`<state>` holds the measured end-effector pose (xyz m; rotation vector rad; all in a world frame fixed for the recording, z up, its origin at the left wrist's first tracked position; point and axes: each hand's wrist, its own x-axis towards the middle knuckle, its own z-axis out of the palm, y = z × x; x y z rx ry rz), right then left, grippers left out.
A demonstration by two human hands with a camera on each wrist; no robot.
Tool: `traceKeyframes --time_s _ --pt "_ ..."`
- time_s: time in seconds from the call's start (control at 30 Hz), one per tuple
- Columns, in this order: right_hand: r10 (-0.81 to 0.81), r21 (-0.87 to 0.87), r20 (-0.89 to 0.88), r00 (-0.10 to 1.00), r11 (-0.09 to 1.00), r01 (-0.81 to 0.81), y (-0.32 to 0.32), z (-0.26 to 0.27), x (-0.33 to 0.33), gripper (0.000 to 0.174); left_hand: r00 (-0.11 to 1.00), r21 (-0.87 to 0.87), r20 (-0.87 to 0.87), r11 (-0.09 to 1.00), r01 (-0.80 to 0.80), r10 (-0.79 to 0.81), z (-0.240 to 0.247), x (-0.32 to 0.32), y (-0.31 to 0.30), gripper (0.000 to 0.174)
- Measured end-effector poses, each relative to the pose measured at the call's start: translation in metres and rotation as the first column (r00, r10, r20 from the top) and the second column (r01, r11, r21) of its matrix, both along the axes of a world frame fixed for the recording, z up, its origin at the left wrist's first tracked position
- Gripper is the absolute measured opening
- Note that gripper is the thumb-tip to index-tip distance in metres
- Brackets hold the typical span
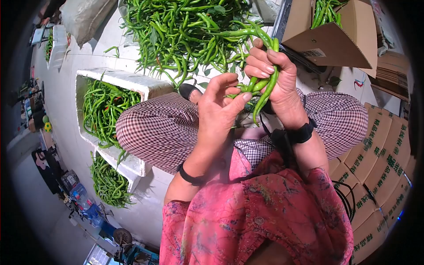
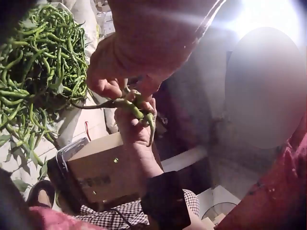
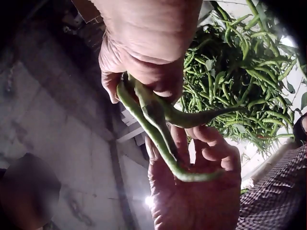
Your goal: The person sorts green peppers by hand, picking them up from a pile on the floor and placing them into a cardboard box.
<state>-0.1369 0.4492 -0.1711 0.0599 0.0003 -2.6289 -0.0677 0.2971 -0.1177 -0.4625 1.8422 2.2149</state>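
Observation:
In the head view my right hand point(image 1: 280, 77) grips a small bunch of green chili peppers point(image 1: 270, 88), with the fingers wrapped round them and the thumb on top. Long curved ends hang below that fist in the right wrist view, where the right hand point(image 3: 148, 48) shows from above. My left hand point(image 1: 218, 104) is close beside the bunch, its fingers loosely bent and its thumb near the peppers. The left palm point(image 3: 196, 196) faces the hanging pepper ends in the right wrist view. A large heap of green chilies point(image 1: 185, 35) lies on the floor in front.
A white foam box point(image 1: 110, 75) of chilies lies on its side at left, with another chili pile point(image 1: 108, 181) behind it. At right stands an open cardboard box point(image 1: 327, 39) holding chilies. Flattened cartons point(image 1: 375, 163) lie beside the person's checked trousers point(image 1: 154, 126).

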Motion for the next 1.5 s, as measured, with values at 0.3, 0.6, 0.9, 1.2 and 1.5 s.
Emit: traceKeyframes --time_s 0.3,0.6,0.9,1.2,1.5 --pt "0.081 0.116 -0.036 0.996 0.99 -0.077 0.0 -0.011 0.005 0.05 0.982 -0.219 -0.121 0.969 0.115 -0.144 -0.007 0.005 -0.005 0.019" --pt "0.11 0.508 0.003 0.994 0.856 -0.096 -0.001 -0.019 0.005 0.045 0.859 -0.721 -0.332 0.692 0.034 -0.388 -0.022 0.0 -0.027 0.029" --pt "0.169 0.707 -0.049 0.984 0.702 -0.085 -0.016 0.001 0.006 0.049 0.897 -0.581 -0.341 0.813 0.034 -0.281 -0.042 -0.024 0.015 0.043" --pt "0.227 0.74 -0.126 0.966 0.67 -0.061 -0.013 -0.01 0.004 0.045 0.997 0.498 0.053 0.864 -0.074 0.054 -0.067 -0.039 0.004 0.04" --pt "0.265 0.729 -0.159 0.951 0.681 -0.068 0.006 0.004 -0.01 0.044 0.995 0.839 0.096 0.54 -0.07 -0.02 -0.07 -0.04 0.002 0.035"
